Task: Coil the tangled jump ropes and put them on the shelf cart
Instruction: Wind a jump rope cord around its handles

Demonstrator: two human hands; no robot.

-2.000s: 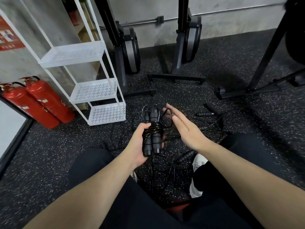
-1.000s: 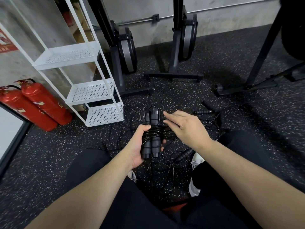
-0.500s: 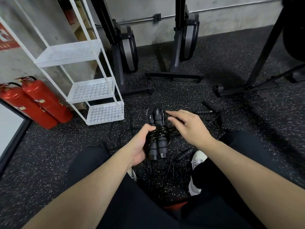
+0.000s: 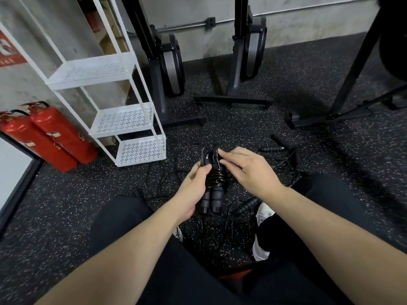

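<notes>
My left hand [image 4: 195, 186] grips a black jump rope bundle [image 4: 214, 190], two handles side by side with thin cord wound round their middle. My right hand [image 4: 248, 168] pinches the cord loops at the bundle's top end with fingertips and thumb. Below and around the bundle, more tangled black ropes [image 4: 222, 221] lie on the speckled floor, with loose handles at the right [image 4: 272, 149] and near my right shoe [image 4: 246, 205]. The white three-tier shelf cart [image 4: 123, 119] stands to the left, and nothing lies on the shelves I can see.
Two red fire extinguishers [image 4: 50, 137] lean beside the cart. Black exercise machines [image 4: 167, 69] stand against the back wall, and a rack's legs [image 4: 343, 115] spread at the right. My knees in black trousers [image 4: 123, 221] flank the rope pile.
My right hand went from open beside the bundle to pinching the cord at its top. My left hand slid up the handles, its thumb now near the upper end.
</notes>
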